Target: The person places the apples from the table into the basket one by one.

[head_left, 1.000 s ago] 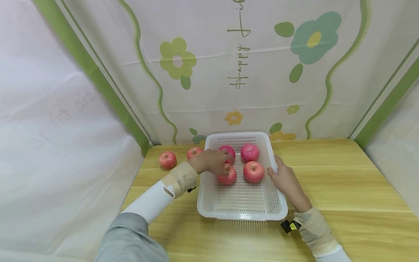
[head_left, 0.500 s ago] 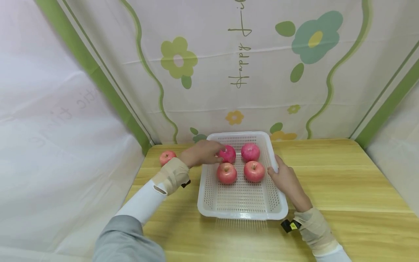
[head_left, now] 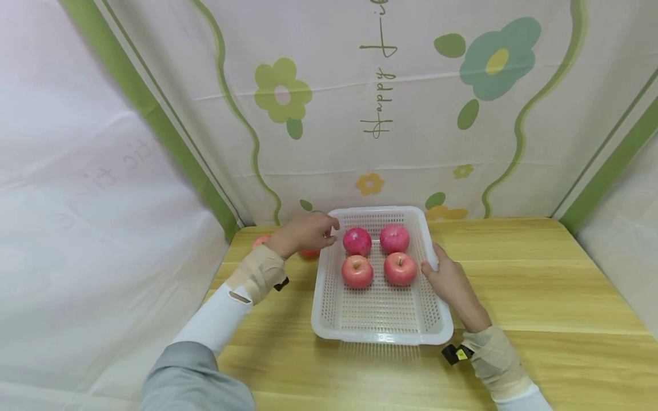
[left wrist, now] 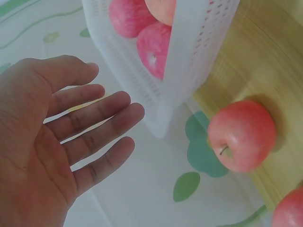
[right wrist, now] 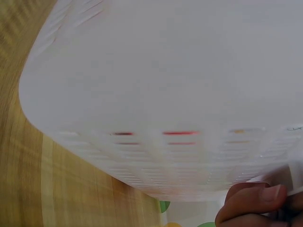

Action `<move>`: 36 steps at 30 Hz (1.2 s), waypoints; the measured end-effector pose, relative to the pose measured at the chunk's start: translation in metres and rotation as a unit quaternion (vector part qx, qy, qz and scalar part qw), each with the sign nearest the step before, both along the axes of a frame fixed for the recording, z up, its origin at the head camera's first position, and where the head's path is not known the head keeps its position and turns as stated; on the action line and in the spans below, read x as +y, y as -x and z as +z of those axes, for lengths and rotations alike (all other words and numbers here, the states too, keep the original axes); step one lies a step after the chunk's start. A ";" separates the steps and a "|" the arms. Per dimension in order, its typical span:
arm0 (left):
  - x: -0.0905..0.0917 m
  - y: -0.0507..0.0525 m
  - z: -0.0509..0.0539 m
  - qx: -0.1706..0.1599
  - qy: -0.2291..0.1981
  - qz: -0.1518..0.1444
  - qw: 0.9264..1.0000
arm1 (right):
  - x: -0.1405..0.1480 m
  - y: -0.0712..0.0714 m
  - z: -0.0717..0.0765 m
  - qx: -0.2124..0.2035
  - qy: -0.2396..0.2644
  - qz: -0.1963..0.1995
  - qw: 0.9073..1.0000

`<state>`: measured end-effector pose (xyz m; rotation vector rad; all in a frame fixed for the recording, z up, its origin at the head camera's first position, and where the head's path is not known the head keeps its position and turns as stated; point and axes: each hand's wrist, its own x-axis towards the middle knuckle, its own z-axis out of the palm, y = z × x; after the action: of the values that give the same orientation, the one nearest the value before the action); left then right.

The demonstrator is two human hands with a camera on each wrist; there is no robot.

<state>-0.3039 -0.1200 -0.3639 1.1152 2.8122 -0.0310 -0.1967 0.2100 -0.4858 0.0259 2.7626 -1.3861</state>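
Observation:
A white perforated basket (head_left: 382, 338) holds two red apples (head_left: 357, 272) (head_left: 400, 269) in front and two darker pink round fruits (head_left: 357, 241) (head_left: 394, 238) behind them. Over its left rim, the left hand (head_left: 303, 233) hovers with nothing in it; the left wrist view shows that hand (left wrist: 61, 127) with spread, relaxed fingers. The right hand (head_left: 452, 282) grips the basket's right rim, thumb on the inner side. In the right wrist view its curled fingers (right wrist: 253, 201) are at the basket's side (right wrist: 156, 94). Outside the basket, an apple (head_left: 309, 253) lies partly hidden beneath the left hand.
Another apple (head_left: 261, 241) on the table's left side is mostly covered by the left wrist. The wooden table (head_left: 540, 285) meets a white curtain (head_left: 329, 148) with printed flowers at the back; more curtain stands at left and right.
The left hand has moved left and back from above the fruits in the basket to its left rim, uncovering the fruits. The right hand and the basket have stayed put.

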 end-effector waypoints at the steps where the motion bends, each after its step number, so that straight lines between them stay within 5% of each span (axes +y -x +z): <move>1: -0.002 0.001 0.000 -0.001 -0.003 0.005 1.000 | 0.000 0.000 0.000 0.000 0.000 0.000 1.000; 11: -0.030 0.008 0.004 -0.024 -0.086 0.034 0.995 | 0.000 -0.001 0.001 0.004 0.002 0.002 1.000; 20: -0.055 0.011 0.003 -0.014 -0.105 0.077 0.991 | 0.000 -0.003 0.001 -0.004 0.010 0.001 1.000; 36: -0.093 0.014 -0.029 -0.036 -0.130 0.150 0.979 | -0.001 -0.004 0.004 -0.012 0.022 0.001 1.000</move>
<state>-0.3184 -0.2132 -0.3925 0.6993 2.9450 0.4045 -0.1929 0.2090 -0.4822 0.0371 2.7101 -1.4364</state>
